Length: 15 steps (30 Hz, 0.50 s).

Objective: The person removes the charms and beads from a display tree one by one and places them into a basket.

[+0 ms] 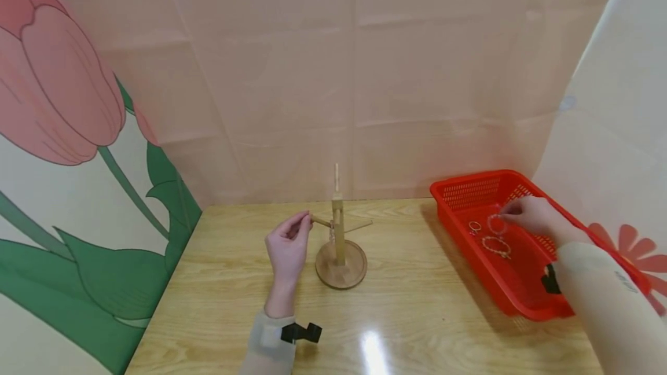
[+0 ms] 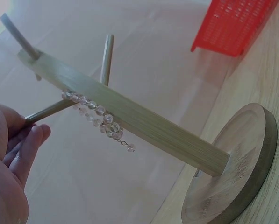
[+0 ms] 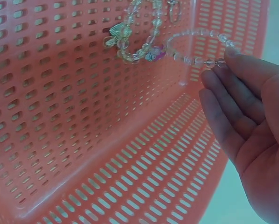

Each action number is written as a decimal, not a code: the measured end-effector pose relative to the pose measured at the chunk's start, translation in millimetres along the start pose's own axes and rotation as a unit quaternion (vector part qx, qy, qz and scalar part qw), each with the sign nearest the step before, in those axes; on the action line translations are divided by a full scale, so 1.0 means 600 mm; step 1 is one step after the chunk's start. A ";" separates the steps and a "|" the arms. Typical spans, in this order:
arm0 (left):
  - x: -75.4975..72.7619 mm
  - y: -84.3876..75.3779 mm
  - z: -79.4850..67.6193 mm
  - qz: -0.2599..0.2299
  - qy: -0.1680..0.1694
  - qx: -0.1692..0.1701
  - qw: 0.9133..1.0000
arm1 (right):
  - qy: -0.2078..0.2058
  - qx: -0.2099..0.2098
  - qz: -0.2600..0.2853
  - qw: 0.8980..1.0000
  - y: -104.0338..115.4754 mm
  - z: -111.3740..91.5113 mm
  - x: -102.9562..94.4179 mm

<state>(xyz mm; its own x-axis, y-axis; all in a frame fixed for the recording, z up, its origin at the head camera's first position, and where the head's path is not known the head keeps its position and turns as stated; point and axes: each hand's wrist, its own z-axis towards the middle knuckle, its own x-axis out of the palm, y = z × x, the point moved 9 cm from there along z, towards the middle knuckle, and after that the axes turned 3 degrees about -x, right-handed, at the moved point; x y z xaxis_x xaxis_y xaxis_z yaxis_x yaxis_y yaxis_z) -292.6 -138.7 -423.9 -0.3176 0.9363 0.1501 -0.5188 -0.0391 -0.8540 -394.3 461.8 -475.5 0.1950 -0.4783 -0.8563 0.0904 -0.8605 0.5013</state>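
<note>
While the left hand [image 1: 288, 247] pinches the tip of 1 round wooden peg [image 2: 53, 111], the right hand [image 1: 530, 216] pinches a clear beaded bracelet [image 3: 198, 61], its loop hanging down inside the red perforated plastic basket [image 1: 526, 268]. Left forearm [image 1: 268, 347] points forward; right forearm [image 1: 612, 300] angles inward. The round-based wooden stand [image 1: 339, 242] has a vertical long axis.

A light wood-grain tabletop [image 1: 224, 282] carries a wooden bracelet stand [image 1: 340, 242], its round base flat near the middle, and a red perforated plastic basket [image 1: 471, 195] on the right side.
</note>
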 end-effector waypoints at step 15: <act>-0.001 -0.001 0.001 -0.003 0.004 0.008 1.000 | -0.033 0.058 -0.008 0.998 -0.038 0.005 -0.004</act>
<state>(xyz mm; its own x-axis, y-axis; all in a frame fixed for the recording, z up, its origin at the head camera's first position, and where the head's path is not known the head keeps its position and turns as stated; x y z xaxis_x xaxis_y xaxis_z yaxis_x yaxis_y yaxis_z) -292.7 -139.3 -423.2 -0.3090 0.9389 0.1513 -0.5329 -0.0392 -0.8453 -399.5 481.9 -485.4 0.1286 -0.4709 -0.8728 -0.0217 -0.8812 0.4722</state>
